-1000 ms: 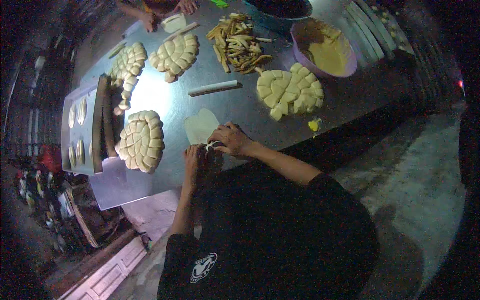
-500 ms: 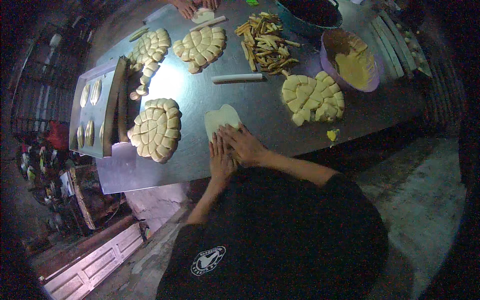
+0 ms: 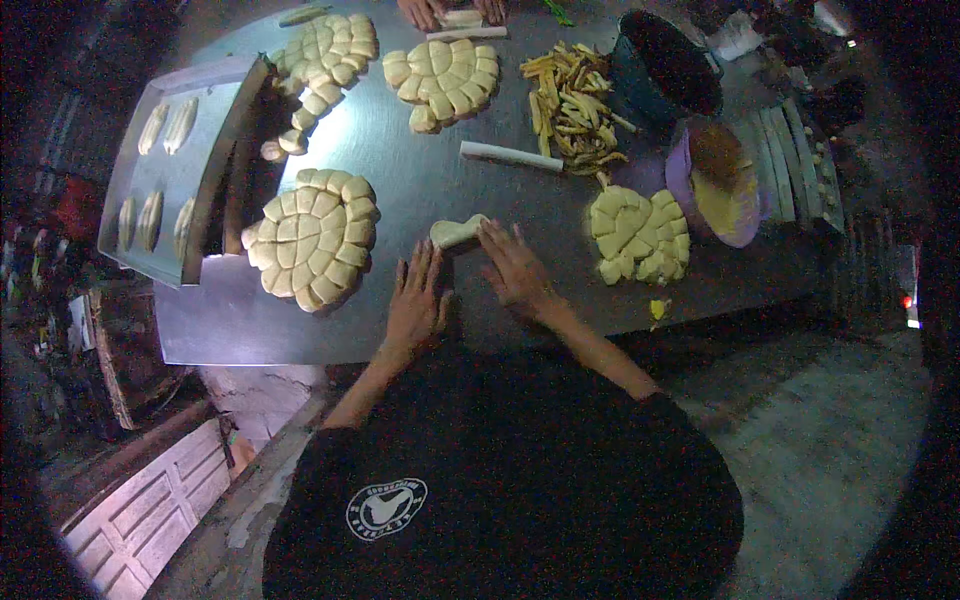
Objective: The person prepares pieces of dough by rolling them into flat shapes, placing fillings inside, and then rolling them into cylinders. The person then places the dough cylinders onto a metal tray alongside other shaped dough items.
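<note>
A small folded or partly rolled sheet of pale dough (image 3: 455,232) lies on the steel table (image 3: 420,170) in front of me. My left hand (image 3: 416,305) rests at its near left, fingers stretched forward and reaching its left end. My right hand (image 3: 518,272) is at its right end, fingertips on the dough, fingers extended and apart. A cut, segmented dough mound (image 3: 310,240) is left of my hands, another (image 3: 640,235) to the right. A white stick-like roll (image 3: 510,155) lies beyond the dough.
A metal tray (image 3: 215,120) with pale shaped pieces is at left. More cut dough (image 3: 440,75), yellowish strips (image 3: 570,105), a dark tub (image 3: 665,65), a purple bowl (image 3: 680,180) and long bars (image 3: 785,160) occupy the table. Another person's hands (image 3: 425,15) work at the far edge.
The pale sheet has become narrower, folded or rolled away from me. My hands, earlier close together on it, have moved apart to its ends. The head view has shifted slightly.
</note>
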